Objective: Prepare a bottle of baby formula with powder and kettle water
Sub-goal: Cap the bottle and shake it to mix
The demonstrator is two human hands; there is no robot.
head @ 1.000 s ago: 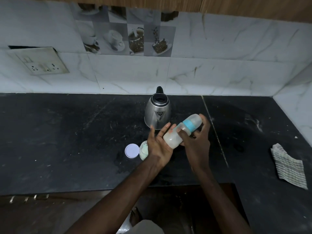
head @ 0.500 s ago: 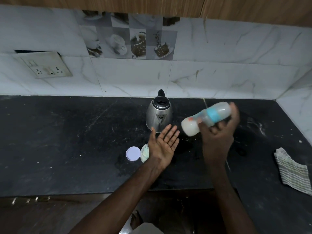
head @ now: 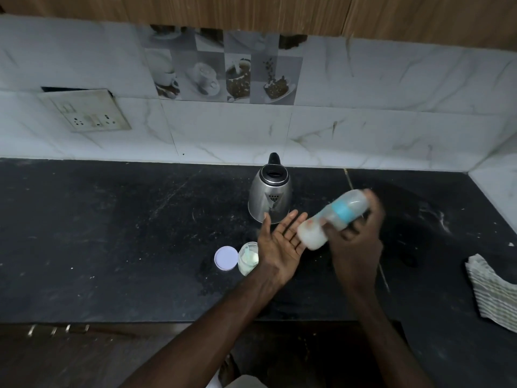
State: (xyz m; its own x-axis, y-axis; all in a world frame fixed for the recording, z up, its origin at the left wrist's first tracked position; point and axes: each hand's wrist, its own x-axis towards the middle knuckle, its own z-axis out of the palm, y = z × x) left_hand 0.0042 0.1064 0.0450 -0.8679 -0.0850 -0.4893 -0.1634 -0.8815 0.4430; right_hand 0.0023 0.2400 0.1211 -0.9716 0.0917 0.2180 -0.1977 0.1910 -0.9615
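Baby bottle (head: 333, 218) is held above the black counter (head: 112, 233), tilted, base down-left, capped end up-right, blue collar around the neck, milky white liquid inside. It is motion-blurred. Right hand (head: 355, 233) is wrapped around the bottle's upper half, fingers clenched on it. The bottle base is touching or just at the fingertips of the left hand (head: 282, 239); contact is hard to tell through the blur. Left hand is flat, palm up, fingers spread and released, gripping nothing. Steel kettle (head: 270, 196) stands upright just behind the left hand, lid on, black handle toward the wall. Small open jar of powder (head: 247, 259) sits on the counter just left of the left wrist, partly hidden by it. Its round white lid (head: 226, 258) lies flat beside the jar. Striped cloth (head: 492, 289) is crumpled at the counter's right edge, well apart. Socket plate (head: 84, 112) on the marble-tiled wall, far left.
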